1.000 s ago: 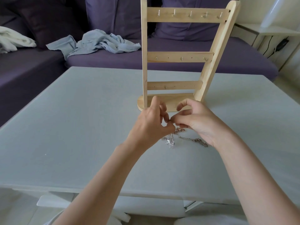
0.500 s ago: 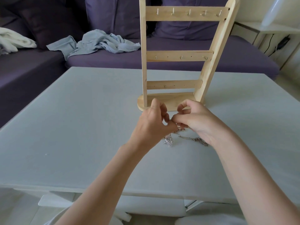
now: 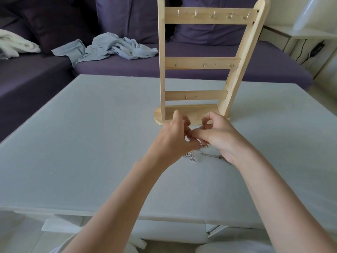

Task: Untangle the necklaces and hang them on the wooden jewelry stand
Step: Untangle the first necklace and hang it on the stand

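Note:
A wooden jewelry stand (image 3: 202, 62) with three hooked crossbars stands upright on the pale table (image 3: 91, 143), its hooks bare. Just in front of its base, my left hand (image 3: 173, 141) and my right hand (image 3: 218, 136) meet, fingertips pinching a tangle of silver necklaces (image 3: 202, 154). Part of the tangle hangs from my fingers; a pendant cluster and a chain strand lie on the table below and between my hands. The pinch point itself is hidden by my fingers.
A purple sofa (image 3: 200, 57) runs behind and left of the table, with a crumpled light-blue cloth (image 3: 113, 48) and a white cloth (image 3: 14, 44) on it. A white side unit (image 3: 310, 35) with cables stands at the right.
Both hands have stayed together in front of the stand with small finger movements on the tangle; the hanging pendant cluster shifted slightly.

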